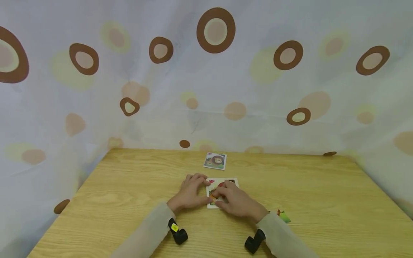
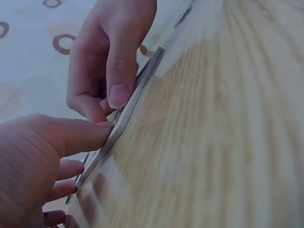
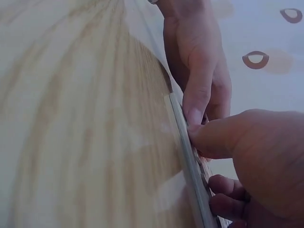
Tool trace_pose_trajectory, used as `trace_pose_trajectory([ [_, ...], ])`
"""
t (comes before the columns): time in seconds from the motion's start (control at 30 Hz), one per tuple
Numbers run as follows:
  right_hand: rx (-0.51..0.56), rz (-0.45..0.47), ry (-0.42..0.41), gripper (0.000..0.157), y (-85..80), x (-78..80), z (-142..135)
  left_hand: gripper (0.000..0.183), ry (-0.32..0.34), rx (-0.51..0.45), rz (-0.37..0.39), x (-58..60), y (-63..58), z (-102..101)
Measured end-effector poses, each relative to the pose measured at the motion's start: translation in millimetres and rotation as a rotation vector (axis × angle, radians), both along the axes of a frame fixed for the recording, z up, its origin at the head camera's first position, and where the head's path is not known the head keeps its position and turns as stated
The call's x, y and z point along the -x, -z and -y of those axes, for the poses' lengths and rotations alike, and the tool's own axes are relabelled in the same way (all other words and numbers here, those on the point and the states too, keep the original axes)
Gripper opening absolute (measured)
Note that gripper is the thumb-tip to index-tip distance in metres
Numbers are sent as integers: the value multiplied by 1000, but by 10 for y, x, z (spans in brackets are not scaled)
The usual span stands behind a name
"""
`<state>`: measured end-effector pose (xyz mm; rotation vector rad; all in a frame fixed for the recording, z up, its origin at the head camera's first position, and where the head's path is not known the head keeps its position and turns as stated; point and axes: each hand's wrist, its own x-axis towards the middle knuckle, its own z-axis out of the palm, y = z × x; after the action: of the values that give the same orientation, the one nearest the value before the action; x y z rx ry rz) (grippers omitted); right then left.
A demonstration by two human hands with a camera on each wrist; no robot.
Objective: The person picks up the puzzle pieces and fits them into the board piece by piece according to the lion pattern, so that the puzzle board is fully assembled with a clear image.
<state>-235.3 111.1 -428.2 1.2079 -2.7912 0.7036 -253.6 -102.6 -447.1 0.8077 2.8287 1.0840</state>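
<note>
A small square picture puzzle (image 1: 212, 206) with a white border lies flat on the table, partly covered by both hands. My left hand (image 1: 193, 191) rests at its left side. The left thumb touches the near part of the puzzle and the other fingers lie along its left edge, as the left wrist view shows. Across the right part of the puzzle reaches my right hand (image 1: 238, 200), its index finger bent and its thumb beside it, pinching at an orange puzzle piece (image 1: 213, 195). The fingertips hide most of that piece. From the side, the puzzle's board (image 2: 124, 121) appears thin.
Beyond the hands lies a second square picture card (image 1: 215, 161) with a lion on it. A loose green and red puzzle piece (image 1: 284, 216) lies by the right sleeve, partly hidden. A patterned cloth (image 1: 235, 79) hangs behind the wooden table (image 1: 135, 179).
</note>
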Motion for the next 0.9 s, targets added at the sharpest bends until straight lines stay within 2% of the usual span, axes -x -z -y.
trace_pose_trajectory([
  [0.17,49,45,-4,20,-10,1,-72,45,-1,-15,-6,11,-18,-28],
  [0.33,20,74,-8,44,-55,9,-144,43,14,13,10,4,12,5],
  [0.43,8,117,9,51,-124,13,-204,42,33,22,25,-6,32,29],
  [0.53,33,175,10,46,-166,15,-317,42,56,24,46,-12,35,42],
  [0.7,78,177,-16,30,-195,5,-598,45,79,26,48,-3,5,42],
  [0.8,86,162,-20,27,-227,-6,-766,47,88,29,54,3,-10,46],
  [0.9,69,186,-23,29,-291,-19,-910,52,97,50,71,4,-20,64],
])
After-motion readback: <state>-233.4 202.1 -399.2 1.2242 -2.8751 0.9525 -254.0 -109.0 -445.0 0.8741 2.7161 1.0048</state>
